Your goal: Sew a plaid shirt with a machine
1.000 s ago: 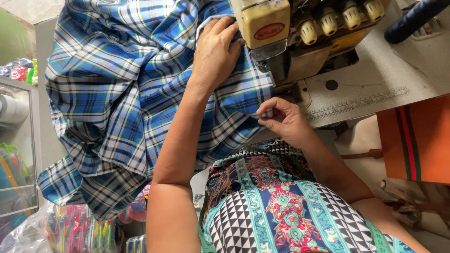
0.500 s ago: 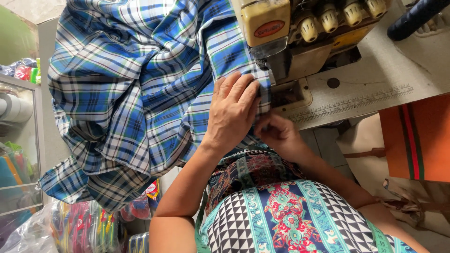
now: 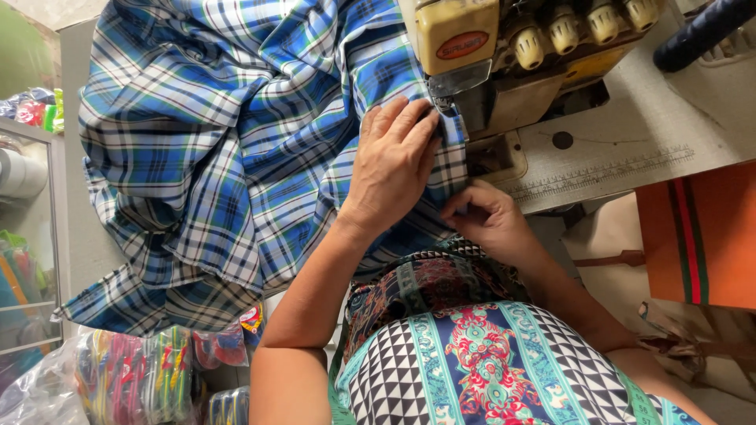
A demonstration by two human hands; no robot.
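My left hand (image 3: 394,169) lies flat and open on the plaid fabric (image 3: 236,157), at nine o'clock of the sewing machine (image 3: 504,71) — my right hand (image 3: 484,216) pinches its edge; best kept straight.

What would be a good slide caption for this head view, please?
Left hand flat on plaid cloth, right hand pinching its edge at sewing machine.

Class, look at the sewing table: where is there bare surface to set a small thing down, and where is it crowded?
Bare: the grey machine bed, right of the needle head. Crowded: the blue plaid cloth covers the table's left, and the left hand and right hand press its edge at the needle.
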